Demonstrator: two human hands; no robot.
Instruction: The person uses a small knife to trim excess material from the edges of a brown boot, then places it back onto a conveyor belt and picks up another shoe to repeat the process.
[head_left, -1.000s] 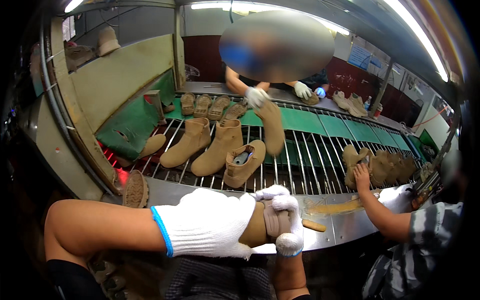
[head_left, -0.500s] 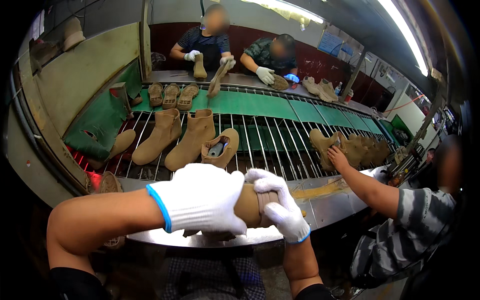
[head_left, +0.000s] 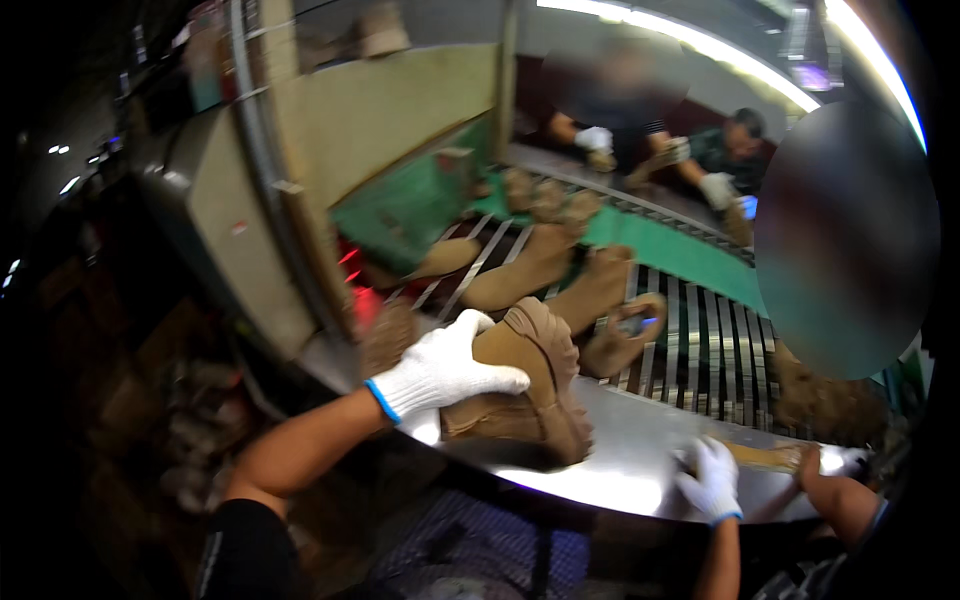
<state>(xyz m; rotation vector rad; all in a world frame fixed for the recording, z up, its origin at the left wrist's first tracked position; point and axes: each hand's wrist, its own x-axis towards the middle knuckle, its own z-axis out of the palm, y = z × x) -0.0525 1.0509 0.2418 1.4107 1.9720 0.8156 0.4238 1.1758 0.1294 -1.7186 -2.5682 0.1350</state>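
Note:
A tan boot (head_left: 500,350) with a thick ridged sole is tilted above the metal ledge, its sole turned to the right. My left hand (head_left: 445,370), in a white knitted glove with a blue cuff, is closed round the boot, thumb across its side. Farther right, my white-gloved right hand (head_left: 712,482) is low over the metal ledge (head_left: 620,465), apart from the boot. Motion blurs its fingers, and whether they hold anything is unclear. A yellowish streak (head_left: 765,455) on the ledge lies just beyond that hand.
Several blurred tan boots (head_left: 595,290) stand on the metal-rod conveyor (head_left: 690,340) with its green strip (head_left: 690,265). A torn green flap (head_left: 400,215) hangs at the left. Two co-workers are across the conveyor; another person's forearm (head_left: 840,500) reaches in close at right.
My view has swung left. My hands have parted: the left keeps hold of the boot, now turned with its sole showing, while the right has moved away to the right.

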